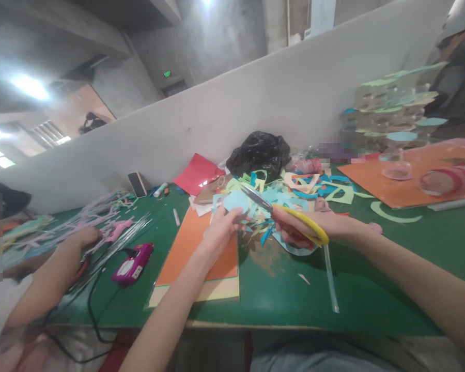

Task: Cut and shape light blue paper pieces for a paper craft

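Light blue paper (236, 201), cut with a rounded edge, is pinched in the fingers of my left hand (225, 223). My right hand (294, 227) grips a pair of scissors (308, 223) by their yellow handles. The metal blades point up and left, close to the blue paper; whether they touch it I cannot tell. Beneath and behind both hands lies a heap of paper scraps (343, 193) in blue, green and peach. Under my left forearm is a stack of orange and cream paper sheets (217, 261).
A co-worker's arm (48, 279) reaches over pipe cleaners at the left, near a purple power strip (134, 264) with a black cord. A black plastic bag (259, 154) and red paper (197, 174) stand by the partition. A clear tube (331, 281) lies right. Orange sheets (368, 178) hold plastic cups.
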Demonstrator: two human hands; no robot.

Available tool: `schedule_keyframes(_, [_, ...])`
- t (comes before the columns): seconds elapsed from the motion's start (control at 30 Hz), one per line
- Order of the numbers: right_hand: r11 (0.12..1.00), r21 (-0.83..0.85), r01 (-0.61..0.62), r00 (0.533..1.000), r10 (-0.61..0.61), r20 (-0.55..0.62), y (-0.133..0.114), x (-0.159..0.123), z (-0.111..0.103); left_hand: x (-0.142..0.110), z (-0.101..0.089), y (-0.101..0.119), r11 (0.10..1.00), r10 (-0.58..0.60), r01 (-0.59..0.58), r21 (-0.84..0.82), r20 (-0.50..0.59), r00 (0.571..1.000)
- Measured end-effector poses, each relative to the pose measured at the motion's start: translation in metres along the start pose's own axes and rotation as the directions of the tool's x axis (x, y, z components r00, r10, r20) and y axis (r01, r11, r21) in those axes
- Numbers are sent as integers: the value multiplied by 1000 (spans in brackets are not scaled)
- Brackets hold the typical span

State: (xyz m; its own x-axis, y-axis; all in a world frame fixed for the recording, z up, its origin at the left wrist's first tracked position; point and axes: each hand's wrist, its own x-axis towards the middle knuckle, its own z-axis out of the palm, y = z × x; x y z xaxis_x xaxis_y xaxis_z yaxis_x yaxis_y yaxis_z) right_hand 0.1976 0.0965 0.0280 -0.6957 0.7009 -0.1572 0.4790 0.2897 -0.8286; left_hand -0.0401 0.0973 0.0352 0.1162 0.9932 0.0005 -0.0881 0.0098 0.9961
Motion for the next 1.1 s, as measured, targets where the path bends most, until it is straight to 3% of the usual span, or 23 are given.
schedule_keyframes(0.23, [985,160,-62,994,47,98,-11,-9,-5,-2,2,2,1000,-13,13,-9,-1,1000])
schedule_keyframes(0.4, [999,39,-24,999,23,27,-20,-16,-9,6,-7,-4,999,19,-21,-43,-43,999])
schedule_keyframes(0.5, [1000,-7,-12,999,13,50,-22,-18,-11,7,-10,-5,999,8,-9,-31,-41,999])
schedule_keyframes(0.63, [998,19,-68,997,67,38,-23,-17,-10,6,-12,-3,1000,3,-3,10,-11,1000])
schedule_keyframes(0.8, [992,-73,-105,994,105,-5,-24,-14,-7,6,-12,-2,999,-1,1,40,1,1000])
schedule_keyframes(1.1, [992,1,-123,992,123,-32,-10,-6,-3,3,-5,1,1000,21,-21,-11,-43,999])
